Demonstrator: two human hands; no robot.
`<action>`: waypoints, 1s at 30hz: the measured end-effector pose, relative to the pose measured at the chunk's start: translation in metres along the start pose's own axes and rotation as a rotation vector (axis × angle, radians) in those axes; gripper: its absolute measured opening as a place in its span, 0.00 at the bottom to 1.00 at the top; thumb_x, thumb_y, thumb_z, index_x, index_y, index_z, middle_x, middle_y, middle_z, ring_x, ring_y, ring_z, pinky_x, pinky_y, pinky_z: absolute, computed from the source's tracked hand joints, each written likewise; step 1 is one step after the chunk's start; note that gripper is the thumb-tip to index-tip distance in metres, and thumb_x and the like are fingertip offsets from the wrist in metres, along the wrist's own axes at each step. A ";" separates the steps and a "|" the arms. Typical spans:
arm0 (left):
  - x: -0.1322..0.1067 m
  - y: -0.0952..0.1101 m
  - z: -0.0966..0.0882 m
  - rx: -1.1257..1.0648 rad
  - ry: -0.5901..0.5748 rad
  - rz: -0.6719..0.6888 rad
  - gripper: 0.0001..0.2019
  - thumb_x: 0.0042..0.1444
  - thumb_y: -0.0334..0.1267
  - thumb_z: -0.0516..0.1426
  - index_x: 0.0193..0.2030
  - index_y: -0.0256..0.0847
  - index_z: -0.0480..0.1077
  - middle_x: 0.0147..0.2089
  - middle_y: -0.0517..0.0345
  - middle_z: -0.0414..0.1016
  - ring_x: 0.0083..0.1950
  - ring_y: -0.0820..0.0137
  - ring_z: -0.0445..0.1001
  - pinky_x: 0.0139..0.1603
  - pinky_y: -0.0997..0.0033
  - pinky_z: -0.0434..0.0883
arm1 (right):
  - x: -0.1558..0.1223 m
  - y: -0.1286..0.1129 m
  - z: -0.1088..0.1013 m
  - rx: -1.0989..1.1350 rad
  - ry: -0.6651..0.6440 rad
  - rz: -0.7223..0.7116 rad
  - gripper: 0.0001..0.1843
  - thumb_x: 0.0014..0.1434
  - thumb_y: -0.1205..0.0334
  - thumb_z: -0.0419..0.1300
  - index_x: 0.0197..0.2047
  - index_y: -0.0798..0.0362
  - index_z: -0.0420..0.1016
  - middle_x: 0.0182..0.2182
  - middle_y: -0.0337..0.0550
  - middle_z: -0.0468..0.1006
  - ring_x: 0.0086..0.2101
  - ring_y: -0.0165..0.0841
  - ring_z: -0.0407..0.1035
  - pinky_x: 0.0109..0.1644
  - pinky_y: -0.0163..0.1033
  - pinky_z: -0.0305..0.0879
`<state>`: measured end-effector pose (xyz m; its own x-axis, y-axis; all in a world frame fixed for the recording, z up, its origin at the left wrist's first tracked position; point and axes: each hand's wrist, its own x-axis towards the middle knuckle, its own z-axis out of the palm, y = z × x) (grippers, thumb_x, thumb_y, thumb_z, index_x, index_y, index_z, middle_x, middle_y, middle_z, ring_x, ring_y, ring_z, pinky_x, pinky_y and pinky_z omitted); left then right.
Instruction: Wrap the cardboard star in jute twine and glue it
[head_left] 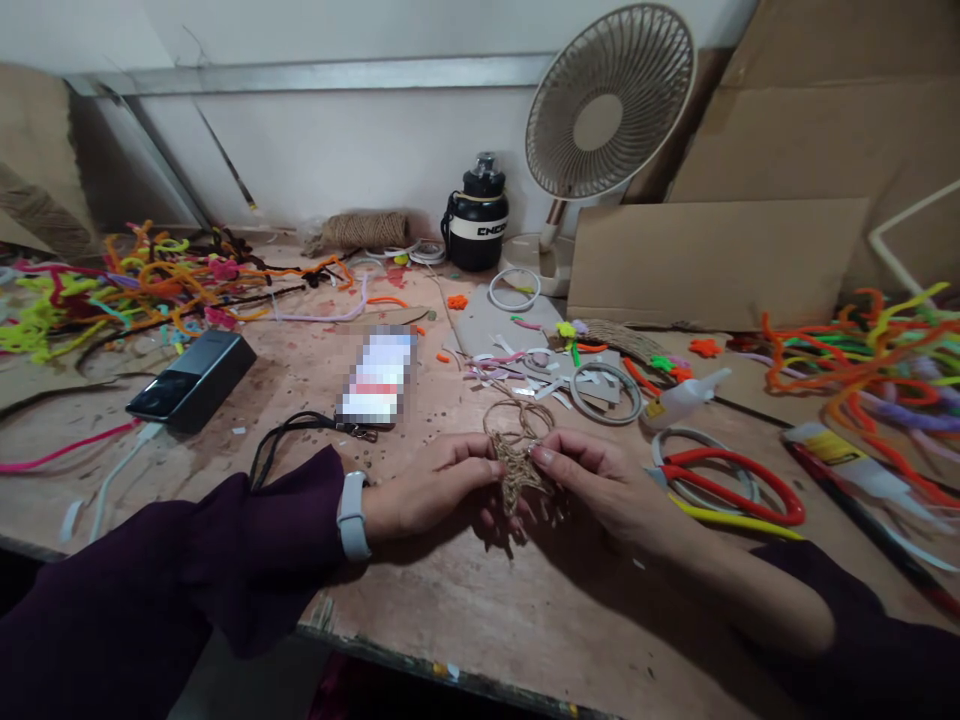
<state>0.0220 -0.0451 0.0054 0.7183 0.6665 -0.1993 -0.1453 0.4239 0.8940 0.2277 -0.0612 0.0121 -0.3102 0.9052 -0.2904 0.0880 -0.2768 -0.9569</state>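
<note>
A small piece of knotted jute twine (517, 470) is stretched between my two hands, just above the table. My left hand (450, 480) pinches its left edge between thumb and fingers. On the opposite edge, my right hand (589, 480) grips with thumb and forefinger. Loose loops of the twine rise above the knotted part, and short ends hang below it. Some of my fingers are hidden behind the twine. Beyond the hands lie paper scraps (517, 362) and a tape ring (606, 392).
Red-handled scissors (731, 480) and a glue bottle (686, 397) lie to the right. A phone (377, 375) and a power bank (193, 378) lie left. Pipe cleaners (150, 270) are heaped on both sides. Behind stand a black bottle (477, 220), a fan (609, 110) and cardboard (712, 260).
</note>
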 end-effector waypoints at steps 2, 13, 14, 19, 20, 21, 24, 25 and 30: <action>0.000 -0.002 0.000 -0.018 0.007 0.001 0.23 0.53 0.54 0.66 0.41 0.34 0.70 0.31 0.52 0.76 0.30 0.70 0.77 0.31 0.73 0.74 | 0.000 0.000 0.002 0.012 -0.006 -0.016 0.24 0.55 0.39 0.66 0.29 0.52 0.68 0.22 0.34 0.69 0.23 0.25 0.61 0.26 0.32 0.56; 0.001 -0.002 0.004 -0.086 0.070 0.037 0.17 0.48 0.44 0.69 0.35 0.34 0.72 0.32 0.55 0.76 0.30 0.74 0.75 0.33 0.74 0.73 | -0.007 0.009 0.011 0.154 -0.132 -0.005 0.19 0.60 0.44 0.64 0.34 0.50 0.66 0.29 0.39 0.77 0.29 0.32 0.71 0.33 0.37 0.64; 0.001 -0.001 0.005 -0.094 0.067 0.039 0.16 0.48 0.43 0.69 0.35 0.34 0.72 0.31 0.56 0.76 0.29 0.74 0.75 0.33 0.75 0.73 | -0.007 0.010 0.012 0.180 -0.132 -0.004 0.19 0.59 0.45 0.65 0.34 0.50 0.66 0.28 0.38 0.77 0.29 0.31 0.71 0.32 0.37 0.64; 0.002 0.001 0.005 -0.107 0.052 0.027 0.15 0.48 0.42 0.68 0.35 0.34 0.72 0.31 0.56 0.76 0.30 0.73 0.76 0.36 0.73 0.74 | -0.005 0.009 0.014 0.317 -0.129 0.042 0.16 0.59 0.50 0.67 0.35 0.52 0.69 0.28 0.37 0.76 0.29 0.29 0.72 0.34 0.35 0.66; 0.002 0.001 0.004 -0.104 0.038 0.025 0.16 0.49 0.44 0.68 0.36 0.34 0.72 0.31 0.55 0.76 0.31 0.73 0.77 0.38 0.72 0.75 | -0.005 0.008 0.014 0.330 -0.120 0.051 0.16 0.59 0.50 0.67 0.35 0.52 0.70 0.27 0.36 0.75 0.28 0.28 0.72 0.34 0.34 0.66; 0.002 0.001 0.004 -0.100 0.022 0.019 0.17 0.50 0.45 0.68 0.36 0.34 0.71 0.32 0.54 0.77 0.32 0.72 0.77 0.39 0.71 0.76 | -0.005 0.008 0.014 0.334 -0.106 0.053 0.16 0.58 0.49 0.67 0.35 0.52 0.70 0.26 0.35 0.74 0.27 0.27 0.71 0.33 0.34 0.66; 0.002 0.002 0.001 -0.064 -0.001 -0.010 0.20 0.52 0.51 0.65 0.37 0.34 0.70 0.32 0.51 0.77 0.31 0.70 0.78 0.36 0.70 0.76 | -0.004 0.005 0.016 0.292 -0.025 0.031 0.19 0.56 0.47 0.68 0.33 0.52 0.70 0.23 0.33 0.72 0.25 0.26 0.69 0.30 0.33 0.64; 0.001 0.002 0.000 -0.046 0.004 -0.019 0.20 0.52 0.52 0.65 0.38 0.34 0.69 0.31 0.51 0.77 0.29 0.69 0.78 0.34 0.70 0.76 | -0.005 0.004 0.016 0.272 0.014 0.019 0.19 0.56 0.46 0.69 0.32 0.52 0.69 0.23 0.33 0.72 0.24 0.26 0.68 0.29 0.33 0.63; 0.002 0.000 0.000 -0.012 0.026 -0.017 0.20 0.53 0.51 0.64 0.40 0.37 0.66 0.32 0.51 0.78 0.30 0.67 0.79 0.31 0.70 0.76 | -0.006 -0.004 0.023 0.233 0.080 0.009 0.23 0.51 0.42 0.70 0.30 0.52 0.69 0.21 0.33 0.71 0.22 0.26 0.65 0.26 0.33 0.61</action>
<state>0.0232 -0.0437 0.0047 0.7030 0.6747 -0.2249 -0.1415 0.4426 0.8855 0.2078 -0.0728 0.0181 -0.2339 0.9224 -0.3075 -0.1333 -0.3437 -0.9296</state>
